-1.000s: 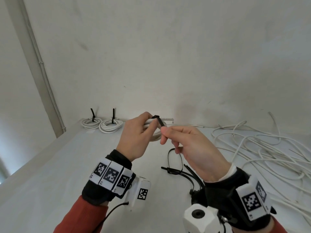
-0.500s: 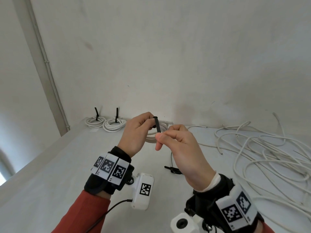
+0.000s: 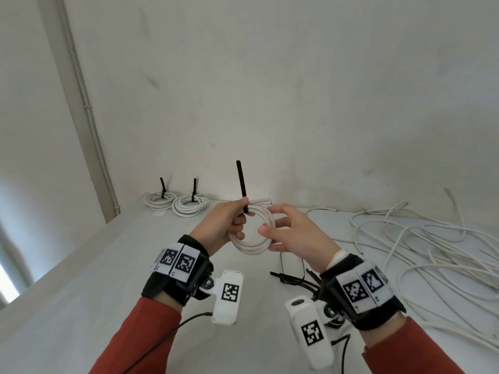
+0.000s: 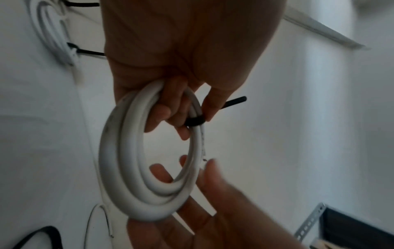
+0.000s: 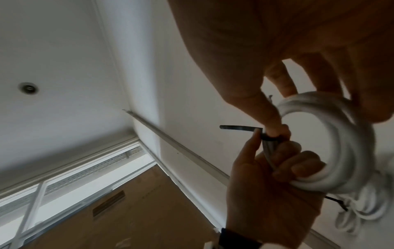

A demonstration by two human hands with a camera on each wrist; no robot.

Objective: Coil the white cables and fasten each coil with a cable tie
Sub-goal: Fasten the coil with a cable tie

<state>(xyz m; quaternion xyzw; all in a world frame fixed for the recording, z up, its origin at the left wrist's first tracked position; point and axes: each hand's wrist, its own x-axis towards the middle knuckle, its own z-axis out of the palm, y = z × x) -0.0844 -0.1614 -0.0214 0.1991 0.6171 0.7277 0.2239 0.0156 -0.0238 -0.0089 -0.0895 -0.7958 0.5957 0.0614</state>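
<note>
A small white cable coil (image 3: 251, 245) is held up above the table, ringed by a black cable tie (image 3: 241, 182) whose tail points straight up. My left hand (image 3: 239, 221) grips the coil's left side right at the tie, thumb against the tail. In the left wrist view its fingers (image 4: 168, 116) curl through the coil (image 4: 119, 160) beside the tie band (image 4: 195, 121). My right hand (image 3: 274, 225) is spread at the coil's right side with straight fingers, thumb in front and fingers behind. In the right wrist view its thumb (image 5: 262, 109) reaches the tie (image 5: 236, 127).
Two tied coils (image 3: 160, 199) (image 3: 189, 205) lie at the back left corner by the wall. Several loose white cables (image 3: 405, 238) sprawl over the right of the white table (image 3: 81, 279). Spare black ties (image 3: 291, 279) lie below my right wrist.
My right hand has let go of the tie tail and moved to the coil's right side. The tail now stands upright, and the coil has turned to face me.
</note>
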